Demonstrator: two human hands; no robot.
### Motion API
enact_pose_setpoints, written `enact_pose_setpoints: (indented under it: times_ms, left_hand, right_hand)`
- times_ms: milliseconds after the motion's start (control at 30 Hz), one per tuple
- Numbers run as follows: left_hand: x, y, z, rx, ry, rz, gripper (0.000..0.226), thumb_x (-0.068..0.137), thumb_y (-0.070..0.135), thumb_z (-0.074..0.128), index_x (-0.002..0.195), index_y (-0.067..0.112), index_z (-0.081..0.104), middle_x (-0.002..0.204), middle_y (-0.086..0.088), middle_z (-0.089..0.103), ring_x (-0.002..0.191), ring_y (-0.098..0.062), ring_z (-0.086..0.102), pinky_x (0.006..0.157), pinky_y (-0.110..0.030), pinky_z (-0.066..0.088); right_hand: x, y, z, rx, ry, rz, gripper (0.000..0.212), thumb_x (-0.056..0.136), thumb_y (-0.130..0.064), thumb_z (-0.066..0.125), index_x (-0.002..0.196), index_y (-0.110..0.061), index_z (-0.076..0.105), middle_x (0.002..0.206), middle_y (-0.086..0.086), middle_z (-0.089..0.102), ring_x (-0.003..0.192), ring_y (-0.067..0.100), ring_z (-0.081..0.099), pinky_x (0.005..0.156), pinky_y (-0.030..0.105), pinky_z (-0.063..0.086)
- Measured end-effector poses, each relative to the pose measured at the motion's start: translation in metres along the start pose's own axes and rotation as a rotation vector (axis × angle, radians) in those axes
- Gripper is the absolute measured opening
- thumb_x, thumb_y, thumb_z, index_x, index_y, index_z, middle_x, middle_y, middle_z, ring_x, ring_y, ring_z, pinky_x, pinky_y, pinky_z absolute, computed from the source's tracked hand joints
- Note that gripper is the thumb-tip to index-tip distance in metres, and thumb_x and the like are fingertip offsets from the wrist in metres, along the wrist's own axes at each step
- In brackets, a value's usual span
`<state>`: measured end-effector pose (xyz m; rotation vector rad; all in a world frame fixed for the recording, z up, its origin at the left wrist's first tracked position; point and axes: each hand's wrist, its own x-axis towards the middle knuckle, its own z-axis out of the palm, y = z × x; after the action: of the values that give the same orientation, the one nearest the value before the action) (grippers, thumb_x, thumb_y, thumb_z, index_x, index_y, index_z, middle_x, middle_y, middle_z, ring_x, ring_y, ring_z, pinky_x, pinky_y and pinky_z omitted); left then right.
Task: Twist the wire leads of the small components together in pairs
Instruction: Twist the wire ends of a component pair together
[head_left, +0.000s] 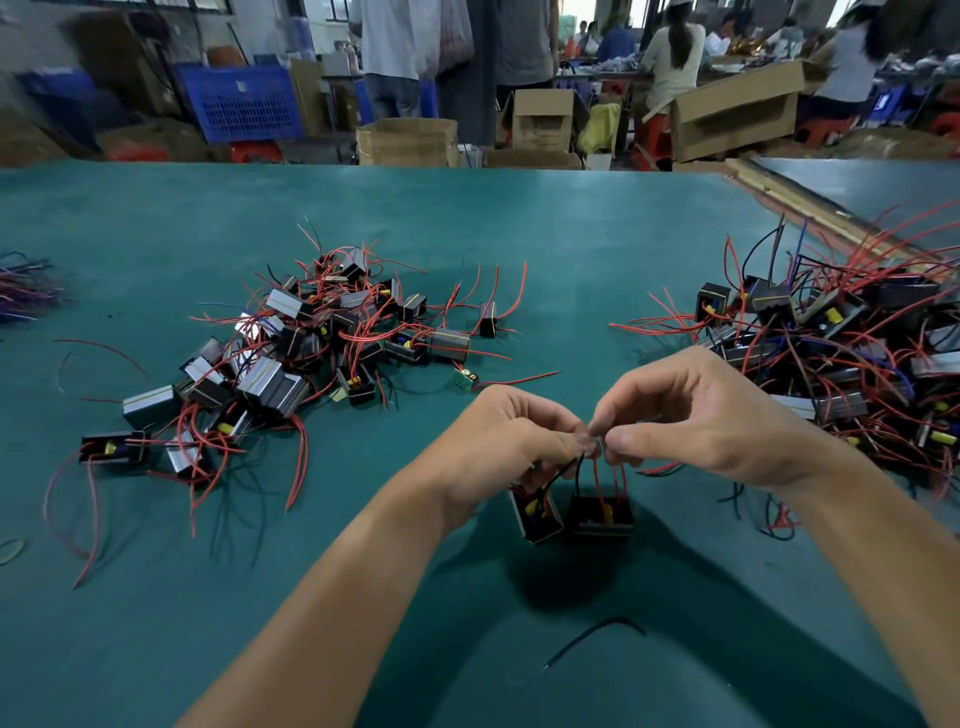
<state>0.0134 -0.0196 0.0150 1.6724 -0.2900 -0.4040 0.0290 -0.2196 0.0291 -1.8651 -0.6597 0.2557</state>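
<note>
Green desk (467, 234): left hand (511, 441) and right hand (691, 421) pinched lead tips (592, 441) between them; two components (571, 514) hung directly below.

Two hands (597, 441); two components (571, 514) hang below them; two big piles (291, 353) of components; one loose black wire (597, 636) on the tabletop (467, 234).

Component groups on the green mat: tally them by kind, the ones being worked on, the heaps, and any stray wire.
Components hanging from the pinched leads, left hand and right hand: 2
Heaps of components: 2
Loose wire bundle at far left: 1
Stray black wire near the mat's front: 1
Total: 6
</note>
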Motion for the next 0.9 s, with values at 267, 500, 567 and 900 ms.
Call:
enact_pose_setpoints:
  times_ms: [267, 500, 567, 900]
  left_hand:
    - [0.0003, -0.0031, -0.0006, 0.046, -0.008, 0.040, 0.025, 0.088, 0.002, 0.065, 0.064, 0.010, 0.065, 0.059, -0.008, 0.051, 0.052, -0.017, 0.036, 0.047, -0.024, 0.029]
    - [0.0039, -0.0076, -0.0025, 0.050, 0.043, 0.066, 0.023, 0.089, 0.001, 0.064, 0.068, 0.011, 0.068, 0.053, 0.001, 0.056, 0.046, -0.012, 0.036, 0.044, -0.020, 0.031]
    - [0.0046, -0.0081, -0.0026, 0.026, 0.063, 0.052, 0.024, 0.089, 0.002, 0.064, 0.068, 0.013, 0.068, 0.055, -0.001, 0.055, 0.046, -0.012, 0.037, 0.045, -0.020, 0.031]
    - [0.0067, -0.0068, -0.0033, -0.051, 0.142, -0.003, 0.026, 0.089, 0.000, 0.060, 0.067, 0.011, 0.067, 0.057, -0.006, 0.054, 0.046, -0.010, 0.039, 0.042, -0.015, 0.032]
  right_hand:
    - [0.0032, -0.0024, 0.0084, 0.158, 0.035, 0.027, 0.007, 0.074, -0.004, 0.066, 0.074, -0.009, 0.072, 0.063, 0.015, 0.069, 0.056, 0.017, 0.062, 0.056, 0.021, 0.051]
    - [0.0073, 0.0035, 0.0081, 0.151, 0.078, 0.187, 0.017, 0.087, -0.001, 0.067, 0.075, -0.013, 0.072, 0.063, 0.009, 0.068, 0.053, 0.014, 0.057, 0.053, 0.021, 0.050]
    - [0.0078, 0.0040, 0.0077, 0.082, 0.130, 0.164, 0.012, 0.086, -0.003, 0.070, 0.075, -0.011, 0.070, 0.064, 0.007, 0.069, 0.055, 0.017, 0.058, 0.054, 0.022, 0.050]
    - [0.0041, 0.0020, 0.0077, -0.263, 0.234, -0.084, 0.019, 0.078, -0.005, 0.079, 0.075, -0.024, 0.078, 0.068, 0.002, 0.073, 0.059, 0.025, 0.063, 0.059, 0.036, 0.052]
